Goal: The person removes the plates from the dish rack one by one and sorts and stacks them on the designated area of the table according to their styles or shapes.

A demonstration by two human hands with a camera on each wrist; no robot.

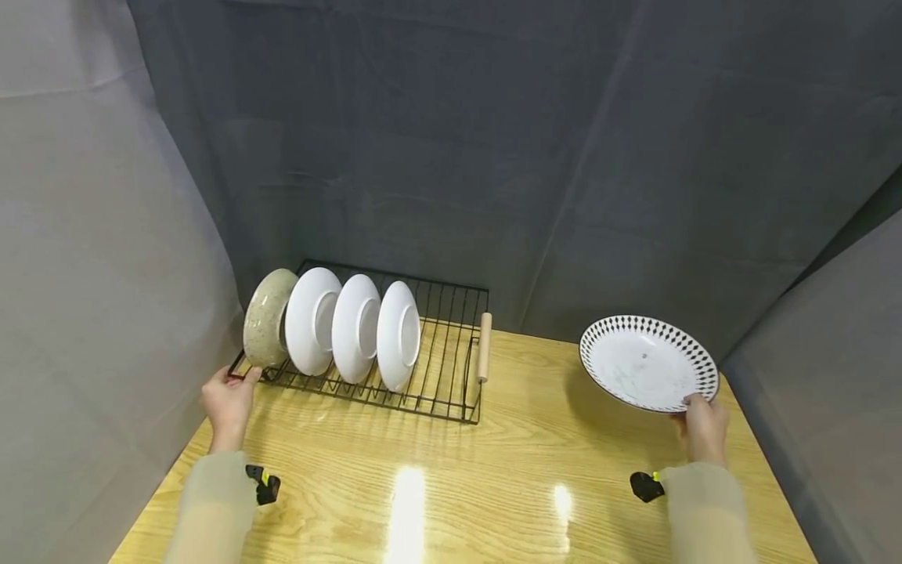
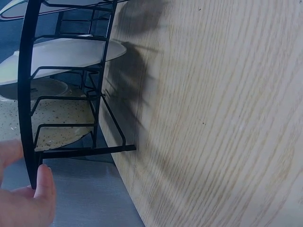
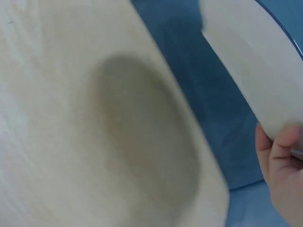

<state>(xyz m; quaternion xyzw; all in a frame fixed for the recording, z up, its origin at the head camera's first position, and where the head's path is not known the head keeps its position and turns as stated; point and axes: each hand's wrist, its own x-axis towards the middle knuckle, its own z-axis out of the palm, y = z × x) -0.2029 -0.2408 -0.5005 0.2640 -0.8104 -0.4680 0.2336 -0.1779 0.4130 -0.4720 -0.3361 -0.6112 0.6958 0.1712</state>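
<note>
My left hand [image 1: 229, 399] pinches the near left corner of a black wire dish rack [image 1: 440, 403]; the left wrist view shows thumb and fingers on either side of its frame. A speckled beige bowl [image 1: 266, 321] stands on edge at the rack's left end. To its right, three white plates [image 1: 308, 321] [image 1: 348, 329] [image 1: 391, 337] are upright in the slots. On the right, my right hand [image 1: 705, 427] grips the near rim of a white plate [image 1: 634, 368] with a black diamond border. That plate is raised, slightly tilted, its shadow falling on the table.
A light wooden handle [image 1: 484, 348] sits at the rack's right end. The wooden table [image 1: 493, 486] has a dark grey cloth [image 1: 451, 141] behind it and lighter cloth [image 1: 92, 274] at the left. Another grey cloth [image 1: 831, 352] borders the right side.
</note>
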